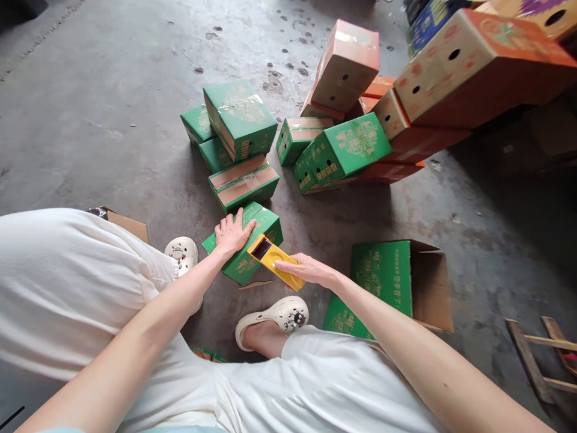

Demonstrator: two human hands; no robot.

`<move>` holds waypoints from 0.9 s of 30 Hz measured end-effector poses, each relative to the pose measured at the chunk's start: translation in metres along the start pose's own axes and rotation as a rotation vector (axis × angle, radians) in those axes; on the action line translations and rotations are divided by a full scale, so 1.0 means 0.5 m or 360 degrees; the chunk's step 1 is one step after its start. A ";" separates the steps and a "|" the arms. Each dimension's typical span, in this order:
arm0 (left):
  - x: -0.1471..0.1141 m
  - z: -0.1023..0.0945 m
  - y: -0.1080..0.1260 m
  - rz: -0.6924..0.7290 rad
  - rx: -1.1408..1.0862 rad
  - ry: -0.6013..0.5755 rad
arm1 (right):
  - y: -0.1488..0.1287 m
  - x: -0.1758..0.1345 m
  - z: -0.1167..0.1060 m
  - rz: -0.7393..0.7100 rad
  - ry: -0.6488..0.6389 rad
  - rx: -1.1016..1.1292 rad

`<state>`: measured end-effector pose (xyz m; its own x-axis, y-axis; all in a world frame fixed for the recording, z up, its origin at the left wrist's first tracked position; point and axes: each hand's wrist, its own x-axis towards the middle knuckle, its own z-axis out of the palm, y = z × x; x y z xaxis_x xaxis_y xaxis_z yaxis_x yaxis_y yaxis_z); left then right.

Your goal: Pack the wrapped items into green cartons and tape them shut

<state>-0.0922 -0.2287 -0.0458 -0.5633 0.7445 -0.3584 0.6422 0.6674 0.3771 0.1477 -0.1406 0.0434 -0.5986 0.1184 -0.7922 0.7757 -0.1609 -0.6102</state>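
Between my feet on the floor, a green cardboard box [259, 243] lies at an angle. My left hand [233, 233] rests on its top with the fingers spread, holding nothing. My right hand [304, 269] is closed around a yellow tape dispenser [282, 264], whose dark front end is at the box's near right edge. Whether that end touches the cardboard I cannot tell. Just beyond, another green box [246, 180] shows a brown taped face.
Several green boxes [241, 117] are stacked ahead, with more green boxes [358, 144] and orange cartons [451, 66] to the right. An opened green box [383, 282] lies at right. A wooden frame [529, 361] is at far right. A cardboard scrap [255, 285] lies on the floor.
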 end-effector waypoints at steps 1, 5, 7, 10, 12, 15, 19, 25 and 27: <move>-0.003 0.004 0.004 0.0000 0.0012 0.0012 | 0.013 -0.006 0.001 -0.0006 -0.0003 0.0010; -0.033 0.027 0.031 0.0002 0.0053 0.0113 | 0.073 -0.035 0.009 0.0037 -0.0009 0.0073; -0.057 0.043 0.050 0.0013 0.0079 0.0171 | 0.102 -0.047 0.012 0.0072 -0.0003 0.0102; -0.094 0.067 0.073 0.0058 0.0115 0.0173 | 0.138 -0.059 0.017 0.0140 0.0018 0.0105; -0.113 0.078 0.077 0.0106 0.0129 0.0157 | 0.156 -0.062 0.021 0.0180 0.0043 0.0080; -0.123 0.077 0.060 0.0228 0.0109 0.0109 | 0.172 -0.064 0.027 0.0155 0.0050 0.0088; -0.130 0.048 0.015 0.0412 0.0089 -0.0175 | 0.180 -0.062 0.032 0.0113 0.0052 0.0088; -0.196 0.052 0.003 0.0398 0.0287 -0.0328 | 0.180 -0.060 0.026 0.0039 0.0156 0.0093; -0.203 0.058 0.007 0.0378 0.0351 -0.0245 | 0.169 -0.058 0.026 0.0044 0.0160 0.0092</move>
<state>-0.0177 -0.3027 -0.0331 -0.3106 0.8558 -0.4138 0.8520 0.4436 0.2779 0.2281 -0.1706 0.0149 -0.5518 0.2105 -0.8070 0.7771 -0.2215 -0.5891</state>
